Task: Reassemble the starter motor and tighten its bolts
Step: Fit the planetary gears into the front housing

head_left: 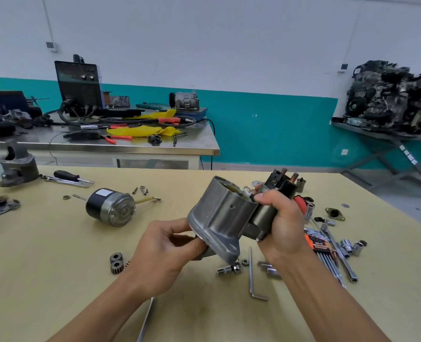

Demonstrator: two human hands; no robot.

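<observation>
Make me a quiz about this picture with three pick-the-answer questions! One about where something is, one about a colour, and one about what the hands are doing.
1. Where is the black-and-silver motor body?
A) on the tan table, at the left
B) on a shelf
C) on the floor

2. What colour is the cloth on the far steel bench?
A) red
B) yellow
C) white

3. What is happening to the starter housing?
A) it lies flat on the table
B) two hands hold it up
C) a vise clamps it

Answers:
1 A, it lies on its side on the tan tabletop.
2 B, the cloth is bright yellow.
3 B, the left hand pinches its lower rim and the right hand grips the solenoid end.
</observation>
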